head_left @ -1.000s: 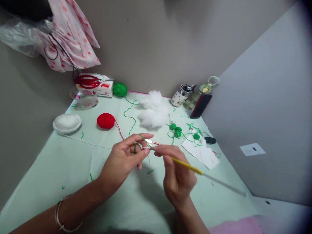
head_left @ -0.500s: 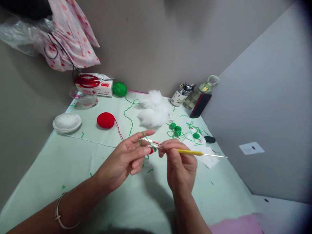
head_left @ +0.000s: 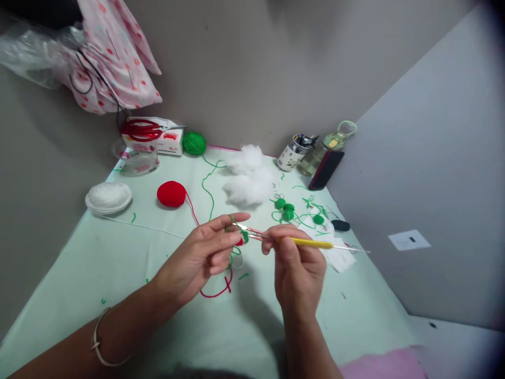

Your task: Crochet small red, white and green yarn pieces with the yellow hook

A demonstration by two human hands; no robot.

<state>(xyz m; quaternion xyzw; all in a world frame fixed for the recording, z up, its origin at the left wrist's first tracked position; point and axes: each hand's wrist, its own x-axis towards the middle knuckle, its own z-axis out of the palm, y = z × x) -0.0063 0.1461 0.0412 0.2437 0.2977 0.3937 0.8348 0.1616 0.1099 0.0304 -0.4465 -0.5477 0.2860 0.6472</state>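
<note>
Between thumb and fingers, my left hand (head_left: 201,250) pinches a small red and green crochet piece (head_left: 244,238). Green yarn runs up over its raised index finger. My right hand (head_left: 298,263) grips a crochet hook with a yellow handle (head_left: 311,242), its metal tip pointing left at the piece. Whether the tip sits inside a stitch is too small to tell. A red yarn tail (head_left: 216,296) hangs in a loop below my left hand. Behind the hands lies a red yarn ball (head_left: 171,194), its strand leading toward the left hand.
White stuffing (head_left: 248,181) lies at the back centre, near a green yarn ball (head_left: 194,143). Red-handled scissors (head_left: 142,130) rest on a box. Small green crocheted balls (head_left: 288,215) and yarn scraps are at right, before a phone (head_left: 326,170), pen holder (head_left: 291,155) and bottle (head_left: 315,158).
My right hand has shifted slightly right with the hook, away from the left hand. More of the green edge shows, and the red yarn tail now hangs in view below.
</note>
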